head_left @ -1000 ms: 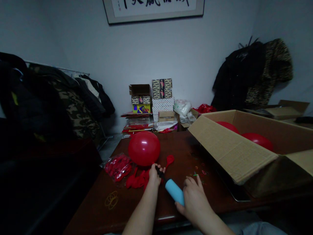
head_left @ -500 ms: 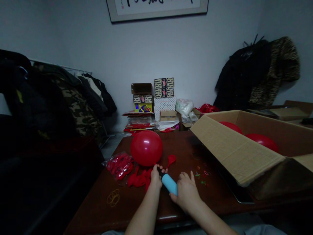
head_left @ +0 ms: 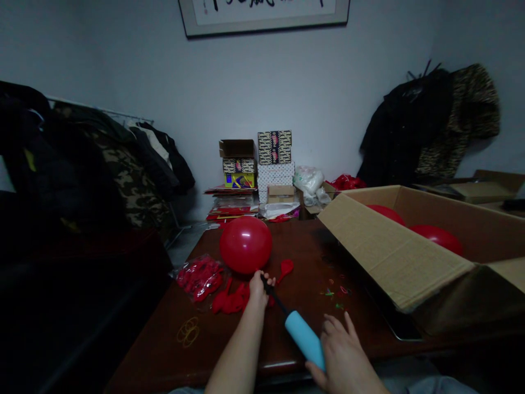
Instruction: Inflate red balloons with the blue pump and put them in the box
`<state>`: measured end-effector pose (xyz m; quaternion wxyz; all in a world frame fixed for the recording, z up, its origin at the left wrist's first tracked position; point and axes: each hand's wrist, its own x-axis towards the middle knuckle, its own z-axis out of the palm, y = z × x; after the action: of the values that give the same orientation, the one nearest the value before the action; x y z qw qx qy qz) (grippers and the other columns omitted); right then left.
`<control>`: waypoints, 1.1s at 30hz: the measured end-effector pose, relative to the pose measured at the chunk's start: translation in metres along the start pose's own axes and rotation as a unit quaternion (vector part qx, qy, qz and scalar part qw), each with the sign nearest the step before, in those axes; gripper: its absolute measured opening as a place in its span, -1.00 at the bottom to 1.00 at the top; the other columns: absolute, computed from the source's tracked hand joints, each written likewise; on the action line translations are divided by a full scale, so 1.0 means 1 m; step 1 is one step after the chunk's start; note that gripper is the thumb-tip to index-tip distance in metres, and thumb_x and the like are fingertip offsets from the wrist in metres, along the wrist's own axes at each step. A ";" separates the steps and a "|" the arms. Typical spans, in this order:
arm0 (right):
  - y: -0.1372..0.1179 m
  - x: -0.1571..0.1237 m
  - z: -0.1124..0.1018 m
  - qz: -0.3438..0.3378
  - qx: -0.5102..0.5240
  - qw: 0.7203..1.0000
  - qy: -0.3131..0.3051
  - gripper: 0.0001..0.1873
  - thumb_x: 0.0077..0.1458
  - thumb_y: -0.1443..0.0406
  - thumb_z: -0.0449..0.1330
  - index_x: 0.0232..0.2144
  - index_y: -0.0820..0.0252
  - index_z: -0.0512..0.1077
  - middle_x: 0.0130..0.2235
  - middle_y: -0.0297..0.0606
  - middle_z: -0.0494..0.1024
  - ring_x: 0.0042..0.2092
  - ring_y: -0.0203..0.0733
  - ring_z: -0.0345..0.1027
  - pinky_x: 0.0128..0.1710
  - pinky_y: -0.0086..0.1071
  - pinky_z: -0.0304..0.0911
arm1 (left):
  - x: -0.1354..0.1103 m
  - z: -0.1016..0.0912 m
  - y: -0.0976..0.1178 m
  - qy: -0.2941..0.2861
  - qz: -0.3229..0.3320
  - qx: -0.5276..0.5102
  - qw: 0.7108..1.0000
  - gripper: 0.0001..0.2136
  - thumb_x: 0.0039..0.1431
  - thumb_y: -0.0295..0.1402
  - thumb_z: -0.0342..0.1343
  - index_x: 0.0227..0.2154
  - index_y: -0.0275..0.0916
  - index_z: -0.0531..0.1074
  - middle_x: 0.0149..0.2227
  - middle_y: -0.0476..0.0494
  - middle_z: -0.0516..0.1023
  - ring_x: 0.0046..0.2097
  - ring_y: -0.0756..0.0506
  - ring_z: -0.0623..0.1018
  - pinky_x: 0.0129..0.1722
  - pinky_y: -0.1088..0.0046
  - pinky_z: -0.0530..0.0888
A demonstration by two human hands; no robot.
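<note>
An inflated red balloon [head_left: 245,244] sits over the table with its neck at my left hand [head_left: 259,287]. That hand is closed around the black nozzle end of a hand balloon pump, where the balloon's neck is mostly hidden by my fingers. The pump [head_left: 304,338] has a light blue barrel, with a stretch of black rod showing between barrel and nozzle end. My right hand [head_left: 345,355] grips the barrel's near end, thumb below and fingers over the top. Limp red balloons [head_left: 230,300] lie beside my left wrist, and one more flat balloon [head_left: 286,267] is just beyond it.
A clear bag of red balloons [head_left: 200,278] lies on the left of the brown table [head_left: 229,350], near yellow rubber bands [head_left: 188,332]. Small coloured bands [head_left: 339,290] are scattered on the right. An open cardboard box [head_left: 389,251] holds inflated red balloons [head_left: 437,238].
My right hand has drawn the blue barrel back towards me and to the right, exposing the black rod. My left hand and the inflated balloon have barely moved.
</note>
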<state>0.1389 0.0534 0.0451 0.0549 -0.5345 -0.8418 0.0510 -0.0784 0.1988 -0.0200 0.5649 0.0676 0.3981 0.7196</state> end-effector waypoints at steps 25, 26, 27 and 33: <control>-0.010 0.007 -0.023 0.016 0.010 1.000 0.003 -0.48 -0.12 0.02 0.13 -0.26 0.34 0.50 -0.06 0.05 0.40 0.13 0.15 0.03 0.19 -0.03 -0.58 | -0.013 0.004 0.002 -0.001 -0.031 -0.052 0.998 -0.86 0.11 -0.41 -0.05 -0.54 -0.21 0.16 -0.65 0.13 0.22 -0.68 0.11 0.20 -0.26 0.26 0.46; -0.012 0.009 -0.023 0.015 0.006 1.000 0.004 -0.48 -0.13 0.02 0.13 -0.27 0.34 0.50 -0.06 0.05 0.40 0.13 0.16 0.03 0.19 -0.02 -0.57 | -0.014 0.004 0.001 -0.003 -0.032 -0.054 0.998 -0.86 0.10 -0.41 -0.04 -0.54 -0.21 0.16 -0.65 0.13 0.22 -0.68 0.12 0.20 -0.26 0.27 0.46; -0.013 0.012 -0.023 0.014 0.002 1.000 0.005 -0.49 -0.13 0.02 0.13 -0.28 0.34 0.50 -0.06 0.06 0.40 0.13 0.17 0.03 0.19 -0.01 -0.57 | -0.015 0.004 0.001 -0.005 -0.033 -0.055 0.998 -0.86 0.10 -0.41 -0.04 -0.54 -0.21 0.16 -0.65 0.13 0.22 -0.68 0.12 0.20 -0.26 0.27 0.47; -0.024 0.025 -0.026 0.017 -0.010 1.000 0.003 -0.48 -0.12 0.02 0.11 -0.26 0.31 0.51 -0.07 0.05 0.41 0.13 0.14 0.04 0.19 -0.01 -0.53 | -0.018 0.003 -0.002 -0.006 -0.031 -0.047 0.998 -0.86 0.09 -0.42 -0.04 -0.55 -0.22 0.16 -0.65 0.12 0.22 -0.67 0.11 0.20 -0.30 0.30 0.47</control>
<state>0.1109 0.0666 0.0751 0.0507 -0.5495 -0.8329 0.0417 -0.0687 0.1847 -0.0129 0.5920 0.0325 0.3623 0.7191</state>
